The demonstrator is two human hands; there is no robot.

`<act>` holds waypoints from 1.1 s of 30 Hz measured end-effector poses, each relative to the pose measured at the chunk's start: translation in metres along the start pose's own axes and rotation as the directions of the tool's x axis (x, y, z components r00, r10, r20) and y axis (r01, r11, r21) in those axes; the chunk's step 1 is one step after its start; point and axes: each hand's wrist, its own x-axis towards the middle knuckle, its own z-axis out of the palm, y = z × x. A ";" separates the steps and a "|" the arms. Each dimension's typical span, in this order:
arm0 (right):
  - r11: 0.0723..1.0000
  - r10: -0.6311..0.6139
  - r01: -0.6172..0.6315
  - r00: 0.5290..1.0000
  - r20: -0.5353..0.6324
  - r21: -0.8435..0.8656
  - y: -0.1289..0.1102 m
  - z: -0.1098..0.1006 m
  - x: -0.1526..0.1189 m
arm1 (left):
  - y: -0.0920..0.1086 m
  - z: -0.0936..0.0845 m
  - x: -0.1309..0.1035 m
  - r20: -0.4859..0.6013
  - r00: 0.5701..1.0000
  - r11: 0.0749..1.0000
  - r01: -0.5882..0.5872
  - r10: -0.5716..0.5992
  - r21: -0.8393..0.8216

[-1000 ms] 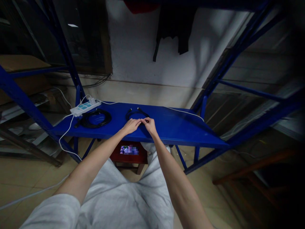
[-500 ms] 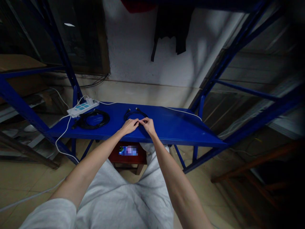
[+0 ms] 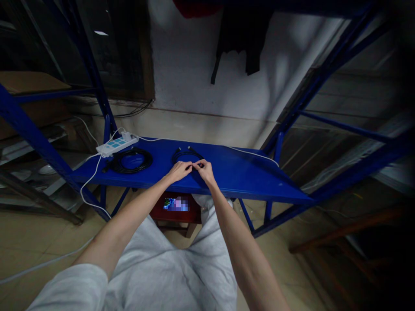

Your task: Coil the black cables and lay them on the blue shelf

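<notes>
On the blue shelf (image 3: pixel 246 172), a thin black cable (image 3: pixel 187 152) lies in a loose loop, its two connector ends pointing towards the back. At the loop's near side, my left hand (image 3: pixel 179 171) is closed in a pinch on the cable. My right hand (image 3: pixel 205 170) pinches it too, with fingertips almost meeting those of the left. The short stretch of cable between the fingers is mostly hidden. Left of the hands rests a thicker coiled black cable (image 3: pixel 148 160), which neither hand touches.
A white power strip (image 3: pixel 113 149) with a plugged-in adapter sits at the shelf's left end. A white cord (image 3: pixel 249 152) runs along the back edge. Below, a phone with a lit screen (image 3: pixel 171 204) lies on a red-brown stool (image 3: pixel 158 216). Blue posts (image 3: pixel 92 69) frame the shelf.
The whole view has shifted slightly, so everything sits a little further right. Both hands stay pinched together at the cable, their fingertips barely moved.
</notes>
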 end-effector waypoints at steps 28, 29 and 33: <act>0.995 -0.048 0.043 0.997 -0.056 -0.090 -0.005 0.002 -0.002 | -0.012 0.003 0.004 -0.045 0.988 0.974 0.137 -0.147 -0.179; 0.995 -0.053 0.047 0.997 -0.057 -0.093 -0.005 0.002 -0.002 | -0.012 0.003 0.004 -0.044 0.987 0.974 0.143 -0.152 -0.175; 0.992 -0.080 0.073 0.994 -0.068 -0.106 -0.004 0.003 -0.003 | -0.010 0.002 0.003 -0.035 0.986 0.976 0.154 -0.161 -0.153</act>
